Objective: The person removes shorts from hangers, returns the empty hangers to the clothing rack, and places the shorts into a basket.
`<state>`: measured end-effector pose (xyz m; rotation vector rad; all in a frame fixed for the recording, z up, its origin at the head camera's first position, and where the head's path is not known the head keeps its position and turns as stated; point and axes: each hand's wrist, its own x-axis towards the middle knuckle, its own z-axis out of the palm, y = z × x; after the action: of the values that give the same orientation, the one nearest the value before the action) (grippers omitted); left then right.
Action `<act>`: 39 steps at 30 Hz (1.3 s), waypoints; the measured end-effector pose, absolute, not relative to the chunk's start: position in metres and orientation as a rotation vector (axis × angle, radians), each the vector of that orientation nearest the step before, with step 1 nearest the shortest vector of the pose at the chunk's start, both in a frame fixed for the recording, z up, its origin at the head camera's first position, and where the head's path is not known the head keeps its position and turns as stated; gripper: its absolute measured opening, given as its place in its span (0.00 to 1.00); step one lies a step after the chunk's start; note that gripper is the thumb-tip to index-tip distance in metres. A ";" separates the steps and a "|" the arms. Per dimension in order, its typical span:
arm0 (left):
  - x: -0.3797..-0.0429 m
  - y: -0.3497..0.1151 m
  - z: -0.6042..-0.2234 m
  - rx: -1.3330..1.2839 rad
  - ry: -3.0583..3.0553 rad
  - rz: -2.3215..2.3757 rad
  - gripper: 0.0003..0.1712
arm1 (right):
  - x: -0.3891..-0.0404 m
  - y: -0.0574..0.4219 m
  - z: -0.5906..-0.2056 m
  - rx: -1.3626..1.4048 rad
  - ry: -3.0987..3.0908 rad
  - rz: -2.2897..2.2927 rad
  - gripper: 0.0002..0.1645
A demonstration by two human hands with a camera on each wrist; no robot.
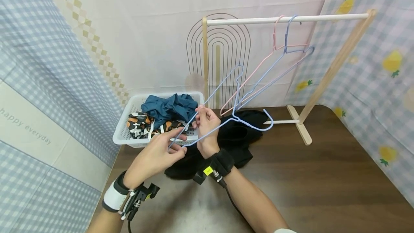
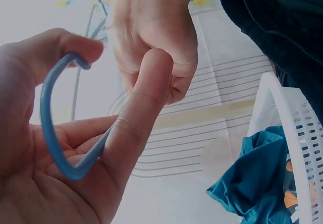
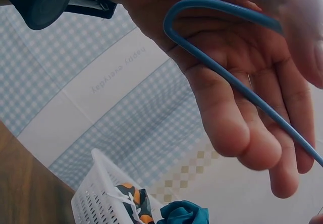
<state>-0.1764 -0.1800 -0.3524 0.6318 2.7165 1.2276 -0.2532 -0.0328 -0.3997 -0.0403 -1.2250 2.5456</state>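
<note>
Both hands hold one light blue wire clothes hanger (image 1: 235, 119), lifted and tilted, its hook pointing right. My left hand (image 1: 158, 154) grips its near corner; the left wrist view shows the bent end of the hanger (image 2: 46, 115) between thumb and fingers. The right hand (image 1: 207, 129) pinches the long wire further along, fingertips near the basket's right side. Across its palm runs the hanger wire (image 3: 222, 72) in the right wrist view. Black cloth (image 1: 240, 137) lies crumpled on the table behind and below the hands, partly covered by the right hand.
A white basket (image 1: 118, 132) at left holds teal cloth (image 1: 173, 105) and patterned cloth (image 1: 137, 122). Behind stands a rack with a white rod (image 1: 245, 21) and wooden legs. A pink hanger (image 1: 274, 40) and another blue hanger (image 1: 286, 39) hang from it. Curtains enclose the table.
</note>
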 end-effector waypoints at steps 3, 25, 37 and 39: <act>-0.177 -0.181 -0.353 0.655 2.709 1.250 0.38 | -0.254 -0.034 -0.398 -0.008 -1.245 2.545 0.15; -0.196 -0.186 -0.347 0.676 2.383 1.663 0.29 | -0.267 -0.032 -0.386 0.075 -1.245 2.512 0.16; -0.223 -0.184 -0.327 0.642 2.244 1.761 0.28 | -0.272 -0.037 -0.372 0.090 -1.190 2.540 0.17; -0.227 -0.184 -0.326 0.633 2.216 1.776 0.26 | -0.272 -0.037 -0.372 0.081 -1.197 2.530 0.17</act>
<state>-0.2270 -0.1839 -0.3256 0.6328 2.2163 1.7758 -0.2725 -0.0372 -0.3718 0.0807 -1.1974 2.5302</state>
